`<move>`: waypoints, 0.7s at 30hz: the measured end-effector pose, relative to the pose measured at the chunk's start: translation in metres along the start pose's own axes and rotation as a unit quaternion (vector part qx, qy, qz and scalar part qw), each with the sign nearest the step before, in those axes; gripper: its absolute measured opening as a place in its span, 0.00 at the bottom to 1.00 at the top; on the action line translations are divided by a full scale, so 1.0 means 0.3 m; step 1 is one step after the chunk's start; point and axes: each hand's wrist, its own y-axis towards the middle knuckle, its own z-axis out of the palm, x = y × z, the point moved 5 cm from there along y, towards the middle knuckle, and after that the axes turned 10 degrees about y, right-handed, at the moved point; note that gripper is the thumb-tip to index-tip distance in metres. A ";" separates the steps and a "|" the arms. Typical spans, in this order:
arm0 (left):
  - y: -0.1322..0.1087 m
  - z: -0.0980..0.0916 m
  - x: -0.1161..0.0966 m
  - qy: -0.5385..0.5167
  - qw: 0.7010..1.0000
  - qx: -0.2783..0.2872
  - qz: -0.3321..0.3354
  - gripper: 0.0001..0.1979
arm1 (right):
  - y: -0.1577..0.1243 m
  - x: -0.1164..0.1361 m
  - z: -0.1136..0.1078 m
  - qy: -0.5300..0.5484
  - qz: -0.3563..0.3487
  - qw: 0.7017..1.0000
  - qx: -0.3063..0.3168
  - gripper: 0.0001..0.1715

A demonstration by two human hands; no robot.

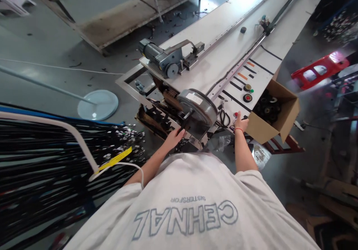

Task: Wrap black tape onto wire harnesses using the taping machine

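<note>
My left hand (175,137) is at the near end of the bench, just left of and below a round grey metal drum (205,110). Its fingers are closed near a dark part, and what they hold is hidden. At the bench's right front edge, my right hand (241,123) has its thumb stretched toward a red button (235,114), with the other fingers apart from it. Whether the thumb presses the button is too small to tell. Black-handled scissors (223,119) lie on the bench between the hands.
A grey motor unit (162,56) is mounted on the long white bench (220,48), which has a metal rail. Right of it stands an open cardboard box (288,112) holding black rolls. Black cables (56,160) hang at left. A red plastic stool (319,71) is farther right.
</note>
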 end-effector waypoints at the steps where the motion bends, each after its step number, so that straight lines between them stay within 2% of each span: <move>1: -0.007 0.006 0.029 0.017 1.000 0.022 -0.002 0.25 | -0.002 0.001 0.000 -0.001 -0.003 1.000 0.003 0.42; 4: -0.050 0.016 0.145 0.088 0.992 0.080 -0.036 0.23 | -0.007 0.001 -0.003 0.005 -0.004 1.000 0.007 0.42; 6: -0.097 -0.005 0.211 0.120 0.990 0.050 -0.062 0.23 | -0.007 -0.001 -0.003 0.013 -0.002 1.000 0.009 0.41; 8: -0.150 -0.041 0.237 0.122 0.990 -0.014 -0.066 0.24 | -0.005 -0.005 -0.002 0.019 -0.003 1.000 0.012 0.41; 10: -0.198 -0.077 0.228 0.114 0.989 -0.072 -0.063 0.25 | -0.002 -0.010 0.000 0.020 -0.001 1.000 0.012 0.42; 13: -0.233 -0.112 0.178 0.085 0.988 -0.110 -0.071 0.25 | 0.003 -0.015 0.003 0.022 -0.001 1.000 0.011 0.42; 17: -0.204 -0.129 0.101 0.055 0.988 -0.126 -0.073 0.23 | 0.008 -0.019 0.008 0.028 -0.001 1.000 0.011 0.41; 21: -0.145 -0.131 0.040 0.067 0.988 -0.126 -0.061 0.23 | 0.009 -0.020 0.010 0.035 -0.006 0.999 0.010 0.41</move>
